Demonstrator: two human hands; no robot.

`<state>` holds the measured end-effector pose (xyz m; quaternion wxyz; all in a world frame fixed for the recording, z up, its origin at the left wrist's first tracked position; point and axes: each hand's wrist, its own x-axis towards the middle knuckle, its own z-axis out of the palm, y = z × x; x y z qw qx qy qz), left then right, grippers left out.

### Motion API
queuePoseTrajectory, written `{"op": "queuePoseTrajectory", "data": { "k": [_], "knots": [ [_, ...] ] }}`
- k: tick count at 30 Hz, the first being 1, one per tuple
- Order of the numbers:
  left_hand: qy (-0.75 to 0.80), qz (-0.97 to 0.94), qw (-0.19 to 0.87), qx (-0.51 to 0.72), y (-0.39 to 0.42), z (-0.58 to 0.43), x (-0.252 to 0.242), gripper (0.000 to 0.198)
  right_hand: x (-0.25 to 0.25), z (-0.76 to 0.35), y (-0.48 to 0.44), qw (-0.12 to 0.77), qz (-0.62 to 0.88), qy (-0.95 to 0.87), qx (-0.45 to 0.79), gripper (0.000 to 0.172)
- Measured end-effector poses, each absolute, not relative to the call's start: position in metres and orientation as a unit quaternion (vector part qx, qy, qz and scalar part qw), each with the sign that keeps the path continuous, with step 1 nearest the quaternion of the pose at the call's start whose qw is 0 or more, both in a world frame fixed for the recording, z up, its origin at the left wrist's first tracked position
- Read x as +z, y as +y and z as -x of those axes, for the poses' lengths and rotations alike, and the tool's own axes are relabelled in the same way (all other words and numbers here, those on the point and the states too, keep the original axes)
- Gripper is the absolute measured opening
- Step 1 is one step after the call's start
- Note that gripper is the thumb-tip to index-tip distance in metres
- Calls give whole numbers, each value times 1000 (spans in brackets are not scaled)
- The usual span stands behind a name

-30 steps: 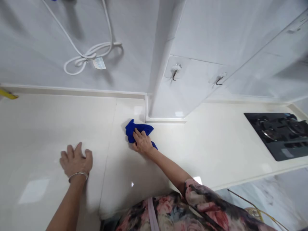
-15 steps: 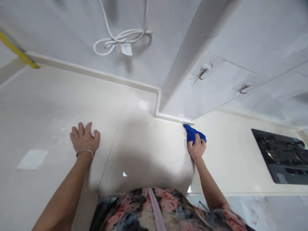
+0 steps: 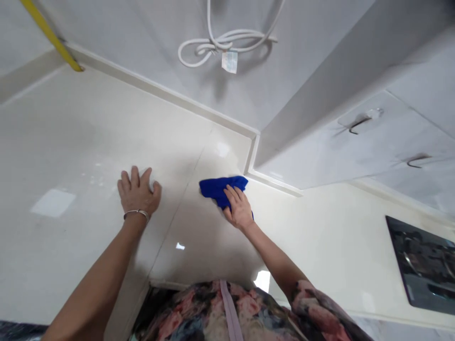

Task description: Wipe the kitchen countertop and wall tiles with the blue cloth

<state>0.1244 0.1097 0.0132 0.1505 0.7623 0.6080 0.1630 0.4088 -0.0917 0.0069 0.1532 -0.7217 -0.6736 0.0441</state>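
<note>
A blue cloth lies spread on the glossy cream countertop, just in front of the wall's corner. My right hand presses on it and grips its right part, with some of the fabric hidden under the palm. To the left, past a thin seam in the counter, my left hand rests flat on the surface with fingers spread. It holds nothing, and a metal bangle circles that wrist.
A wall column juts out behind the cloth, with a low ledge along its foot. Two hooks are fixed to it. A coiled white cable hangs on the back wall. A yellow pipe stands far left, and a black gas hob sits at right.
My right hand has swept the blue cloth leftward from beneath the column's right end, and the cloth is more spread out. My left hand stays flat on the counter. The view has shifted.
</note>
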Motion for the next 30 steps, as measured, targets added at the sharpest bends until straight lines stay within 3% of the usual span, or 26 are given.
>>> {"op": "queuePoseTrajectory", "data": {
  "k": [9, 15, 21, 30],
  "knots": [
    [610, -760, 147, 170, 109, -124, 12, 62, 1, -472, 93, 155, 836, -526, -11, 60],
    [618, -754, 165, 149, 109, -122, 12, 63, 2, -515, 150, 147, 886, -438, -40, 61],
    [613, -762, 159, 136, 110, -121, 13, 64, 2, -478, 123, 144, 874, -463, -18, 63],
    [619, -753, 162, 155, 109, -128, 23, 63, 22, -386, -24, 152, 774, -609, 87, 66]
  ]
}}
